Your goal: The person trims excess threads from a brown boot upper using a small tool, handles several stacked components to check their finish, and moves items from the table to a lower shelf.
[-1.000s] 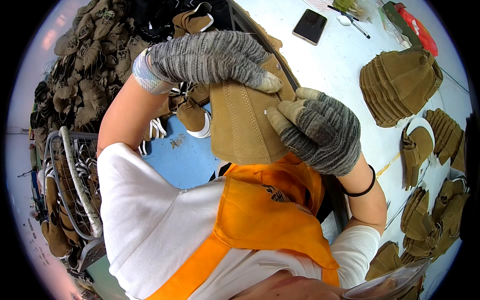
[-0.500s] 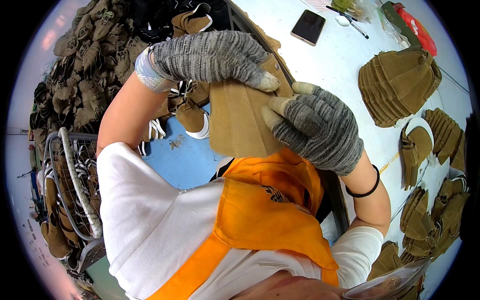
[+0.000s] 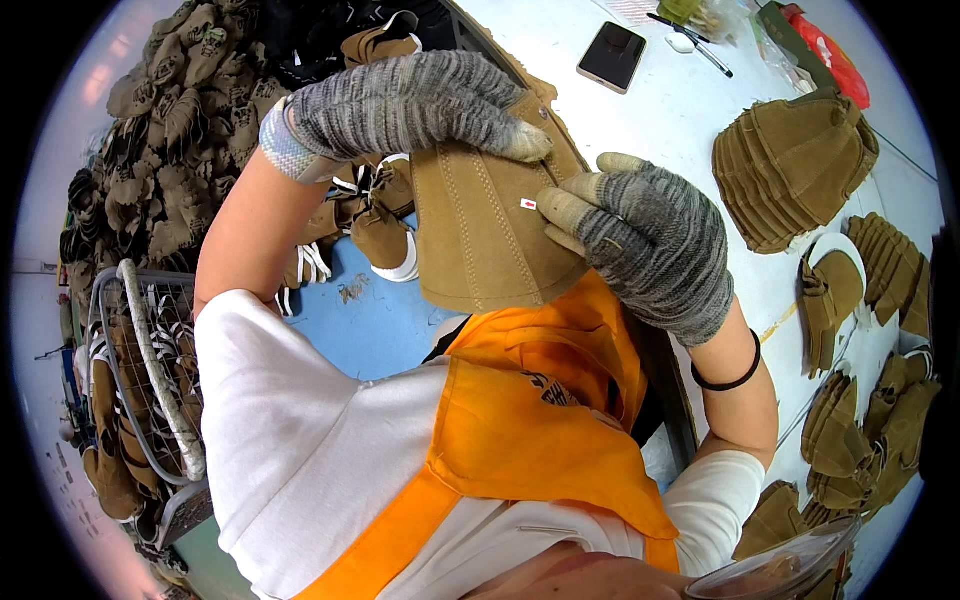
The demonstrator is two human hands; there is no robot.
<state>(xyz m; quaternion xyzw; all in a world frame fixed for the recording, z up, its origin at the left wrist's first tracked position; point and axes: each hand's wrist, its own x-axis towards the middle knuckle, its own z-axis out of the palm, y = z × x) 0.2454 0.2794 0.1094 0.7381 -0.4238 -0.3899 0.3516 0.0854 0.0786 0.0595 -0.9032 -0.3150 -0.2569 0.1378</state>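
Observation:
A tan suede piece (image 3: 470,235) with rows of stitching hangs tilted in front of my chest. My left hand (image 3: 430,105), in a grey knitted glove with pale fingertips, grips its upper edge, with the thumb lying on its face. A small white sticker with a red mark (image 3: 528,204) sits on the suede. My right hand (image 3: 650,240), gloved the same way, is at the piece's right edge. Its fingers are apart, with one fingertip right beside the sticker. The back of the piece is hidden.
On the white table (image 3: 660,120) lie a phone (image 3: 612,56), a pen (image 3: 714,58) and a tall stack of tan suede pieces (image 3: 790,170), with more stacks nearer. A large brown heap (image 3: 180,130) and a wire basket (image 3: 150,370) holding pieces stand to the left.
My right hand has drawn back slightly to the right, and the red-and-white sticker now shows where its fingertips were. My left hand and the suede piece have shifted slightly up and left.

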